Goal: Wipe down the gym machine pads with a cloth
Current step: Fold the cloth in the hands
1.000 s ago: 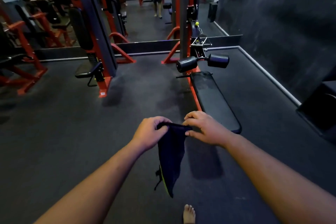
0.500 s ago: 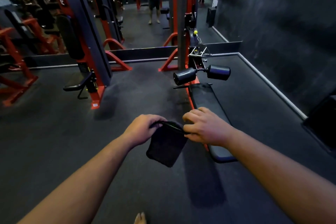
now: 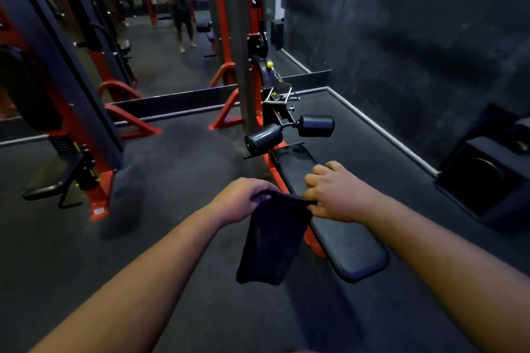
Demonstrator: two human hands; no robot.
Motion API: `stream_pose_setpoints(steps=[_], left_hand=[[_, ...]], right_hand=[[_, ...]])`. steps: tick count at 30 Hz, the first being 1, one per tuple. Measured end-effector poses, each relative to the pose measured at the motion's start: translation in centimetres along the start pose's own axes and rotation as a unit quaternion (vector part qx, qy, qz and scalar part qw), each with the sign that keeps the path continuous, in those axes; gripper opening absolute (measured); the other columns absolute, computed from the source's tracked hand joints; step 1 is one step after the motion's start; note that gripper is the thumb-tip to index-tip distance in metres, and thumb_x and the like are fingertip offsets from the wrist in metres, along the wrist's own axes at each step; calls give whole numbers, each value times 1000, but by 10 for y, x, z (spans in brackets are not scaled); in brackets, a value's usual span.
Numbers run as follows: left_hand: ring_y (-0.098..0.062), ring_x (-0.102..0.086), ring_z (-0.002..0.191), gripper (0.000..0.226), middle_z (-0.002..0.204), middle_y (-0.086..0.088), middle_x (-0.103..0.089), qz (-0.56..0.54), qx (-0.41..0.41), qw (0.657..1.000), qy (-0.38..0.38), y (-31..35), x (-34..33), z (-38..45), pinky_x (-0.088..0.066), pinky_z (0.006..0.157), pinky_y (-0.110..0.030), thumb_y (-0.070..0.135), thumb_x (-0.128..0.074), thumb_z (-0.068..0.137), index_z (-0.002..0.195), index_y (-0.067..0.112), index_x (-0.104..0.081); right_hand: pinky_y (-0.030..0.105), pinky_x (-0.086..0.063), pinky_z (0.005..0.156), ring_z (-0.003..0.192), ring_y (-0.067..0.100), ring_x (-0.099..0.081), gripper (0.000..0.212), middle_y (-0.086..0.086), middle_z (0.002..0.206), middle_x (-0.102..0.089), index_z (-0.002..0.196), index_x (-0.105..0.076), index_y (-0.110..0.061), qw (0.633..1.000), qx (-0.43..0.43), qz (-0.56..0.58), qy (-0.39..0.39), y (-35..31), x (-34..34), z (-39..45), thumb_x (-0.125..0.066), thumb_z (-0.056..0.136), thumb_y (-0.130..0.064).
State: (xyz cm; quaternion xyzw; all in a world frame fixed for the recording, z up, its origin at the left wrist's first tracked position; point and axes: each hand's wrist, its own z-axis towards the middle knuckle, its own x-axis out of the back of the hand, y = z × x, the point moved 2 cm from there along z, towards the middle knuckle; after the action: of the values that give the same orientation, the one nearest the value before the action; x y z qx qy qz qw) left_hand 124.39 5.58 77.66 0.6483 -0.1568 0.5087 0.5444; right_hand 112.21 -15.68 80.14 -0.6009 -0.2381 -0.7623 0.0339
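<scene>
Closer to the bench pad (image 3: 341, 232) now: both hands, left hand (image 3: 241, 200) and right hand (image 3: 341, 195), pinch the cloth (image 3: 271, 241) top edge, hanging just left of the pad, which runs lengthwise ahead, nearer the right hand.

Two bare forearms reach into view, with no sleeves, watch, bracelet or gloves. The left hand (image 3: 239, 200) and right hand (image 3: 339, 195) are bare, no rings visible on the fingers (image 3: 317, 178).

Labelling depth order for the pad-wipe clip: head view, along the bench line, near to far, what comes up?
Dark cloth held between left hand and right hand → long black padded bench → two black cylindrical roller pads → red upright machine post → wall mirror.
</scene>
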Motion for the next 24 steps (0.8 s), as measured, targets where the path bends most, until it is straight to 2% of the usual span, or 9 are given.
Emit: stream_pose_setpoints(steps=[4,8,10,12,14,17,20,22,24], left_hand=[[2,-65,99,26,109,14,-74,-32,-31,999,9,-26,16,35,-47,84,-12,13,-62,100,120,26,-73],[2,-67,92,15,99,13,-75,-102,-9,994,47,-50,26,80,-50,82,-18,18,-69,97,110,22,-76],[-4,-65,83,6,89,6,-74,-160,28,985,67,-57,28,99,-54,79,-34,23,-70,96,100,21,-75],[-10,-61,76,7,83,-2,-71,-280,46,955,90,-48,26,129,-52,73,-35,22,-69,97,96,15,-70],[-9,-63,78,10,89,-2,-70,-456,47,881,121,-31,28,161,-52,71,-26,16,-65,99,105,9,-65],[-16,-70,105,43,119,-7,-73,-605,48,789,91,-10,16,205,-58,86,-29,30,-66,92,128,8,-58],[-18,-72,104,38,113,-2,-77,-572,122,811,-5,-9,-21,209,-59,84,-27,18,-78,83,119,15,-66],[-25,-72,102,35,113,-11,-77,-563,146,813,2,-7,-45,230,-60,88,-34,11,-84,79,112,12,-73],[-31,-72,101,29,113,-18,-75,-582,155,798,39,-5,-56,252,-60,90,-40,12,-80,82,110,9,-75]], right_hand=[[35,-49,67,85,21,-58,28,-4,90,-56,87,-63,-28,999,-6,31,21,28,8,14,-75,82,-52],[42,-54,71,85,13,-54,19,-9,100,-52,89,-48,-30,958,-131,251,51,54,4,26,-67,91,-32],[43,-54,74,84,12,-58,22,-6,98,-59,91,-46,-30,893,-223,381,82,67,-3,31,-67,94,-24],[42,-51,70,73,16,-56,22,5,86,-62,92,-46,-27,826,-290,465,133,90,-6,40,-67,96,-20],[33,-42,60,67,15,-46,21,6,78,-56,92,-45,-22,737,-311,565,204,120,-5,52,-63,98,-12],[22,-40,53,64,7,-48,24,-6,78,-52,92,-47,-24,584,-344,669,305,175,1,71,-59,100,-5],[25,-44,48,59,7,-56,17,-2,83,-58,99,-47,-25,463,-397,705,362,209,6,86,-58,102,-13],[27,-49,54,66,11,-63,11,-2,85,-67,108,-49,-25,376,-404,739,386,238,-15,77,-58,103,-27],[33,-50,68,88,21,-67,38,1,102,-72,123,-51,-24,358,-437,756,332,248,-55,56,-61,97,-50]])
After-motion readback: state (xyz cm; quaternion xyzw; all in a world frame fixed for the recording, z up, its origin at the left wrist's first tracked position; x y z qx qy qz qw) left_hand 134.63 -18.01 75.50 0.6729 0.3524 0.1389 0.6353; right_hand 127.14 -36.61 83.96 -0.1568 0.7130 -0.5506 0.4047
